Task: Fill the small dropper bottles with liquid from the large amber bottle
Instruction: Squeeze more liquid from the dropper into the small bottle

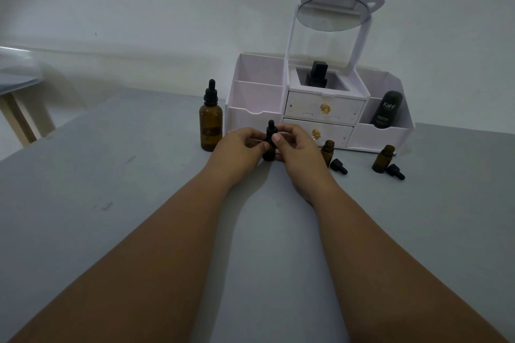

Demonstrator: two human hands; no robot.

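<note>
1. Centrally: small dropper bottle upright, black cap on, held between both hands just above or on the grey table. Base in shadow, so prob. resting there, not certain.
2. L hand: fingers curled in from the left, thumb and fingertips pinching the bottle's lower body.
3. R hand: thumb and forefinger pinching the cap and neck area from the right, remaining fingers curled loosely behind.
4. Large amber bottle: upright, black dropper cap on, left of the L hand and not touching it, just beside the front-left corner of the white organiser.
5. Right of the R hand: uncapped amber bottle upright, w/ loose dropper cap lying on its side just beside it.
6. Further right: second uncapped bottle upright, second loose cap lying near its base.
7. Organiser at the back against the wall: two drawers w/ gold knobs in the middle, round mirror w/ ear-shaped frame on top.
8. Top middle compartment: black square-capped bottle.
9. Right compartment: dark Kahf bottle, leaning back.
10. Far left edge: wooden furniture leg, beyond the table.
</note>
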